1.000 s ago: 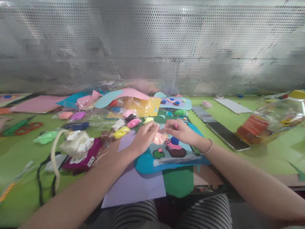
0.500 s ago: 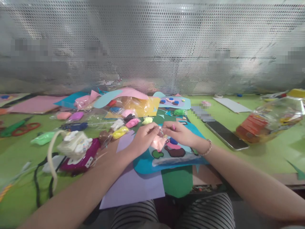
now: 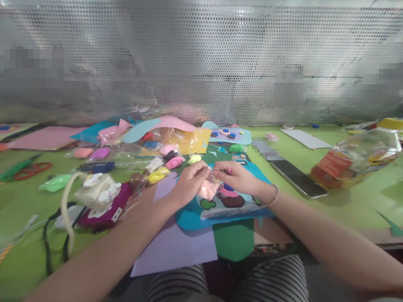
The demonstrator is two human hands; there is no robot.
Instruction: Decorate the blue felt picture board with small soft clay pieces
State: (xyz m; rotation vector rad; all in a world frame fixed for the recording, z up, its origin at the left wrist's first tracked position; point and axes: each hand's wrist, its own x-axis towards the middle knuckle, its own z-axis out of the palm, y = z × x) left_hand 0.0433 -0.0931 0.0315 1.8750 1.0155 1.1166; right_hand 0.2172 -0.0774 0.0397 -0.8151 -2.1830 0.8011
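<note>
My left hand (image 3: 189,182) is closed around a pale pink lump of clay in a clear wrapper (image 3: 208,188). My right hand (image 3: 237,176) meets it fingertip to fingertip, pinching the wrapper's top, with a small pink stick (image 3: 229,170) between its fingers. Both hands hover over a blue card picture (image 3: 225,203) bearing clay figures in pink, brown, green and blue. A lilac paper sheet (image 3: 176,241) and a green sheet (image 3: 234,239) lie under it.
Several wrapped clay lumps (image 3: 160,174) lie to the left, beside a purple pouch with a cream bag (image 3: 100,197), scissors (image 3: 30,170) and coloured papers (image 3: 157,126). A black phone (image 3: 299,180) and a plastic bag (image 3: 355,157) lie right. A perforated metal screen (image 3: 201,63) stands behind the green table (image 3: 346,201).
Both hands stay joined over the card; the pink clay has shifted slightly up and left with them. The view has drifted a little.
</note>
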